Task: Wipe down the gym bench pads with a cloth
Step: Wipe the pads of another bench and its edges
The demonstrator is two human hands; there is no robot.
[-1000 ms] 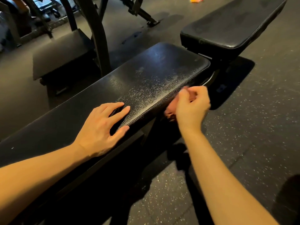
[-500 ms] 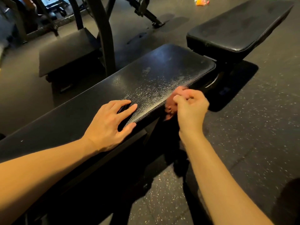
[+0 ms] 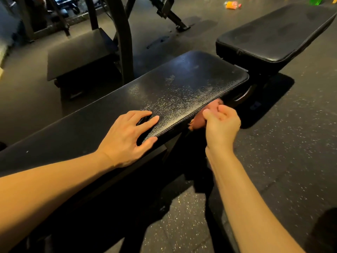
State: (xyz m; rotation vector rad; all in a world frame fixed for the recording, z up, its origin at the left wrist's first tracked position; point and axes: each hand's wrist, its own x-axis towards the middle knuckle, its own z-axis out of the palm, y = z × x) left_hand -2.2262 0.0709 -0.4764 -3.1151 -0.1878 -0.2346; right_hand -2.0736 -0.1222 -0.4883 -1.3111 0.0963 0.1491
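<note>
A long black bench pad (image 3: 182, 88) runs from the lower left to the middle, its top glistening with a wet, streaked sheen. My left hand (image 3: 127, 137) rests flat on the pad's top with fingers spread, the thumb hooked over the near edge. My right hand (image 3: 220, 128) grips a bunched pink cloth (image 3: 200, 119) and holds it against the pad's near side edge, just below the top. Most of the cloth is hidden behind my fingers.
A second black bench pad (image 3: 273, 39) stands at the upper right, beyond a gap. A low black platform (image 3: 78, 57) and a dark machine post (image 3: 124, 42) sit behind the pad. An orange object (image 3: 232, 4) and a green bottle (image 3: 316, 0) lie on the speckled rubber floor (image 3: 291, 143).
My right hand with the cloth has slid left along the pad's side edge, toward my left hand. The left hand has stayed planted on the pad.
</note>
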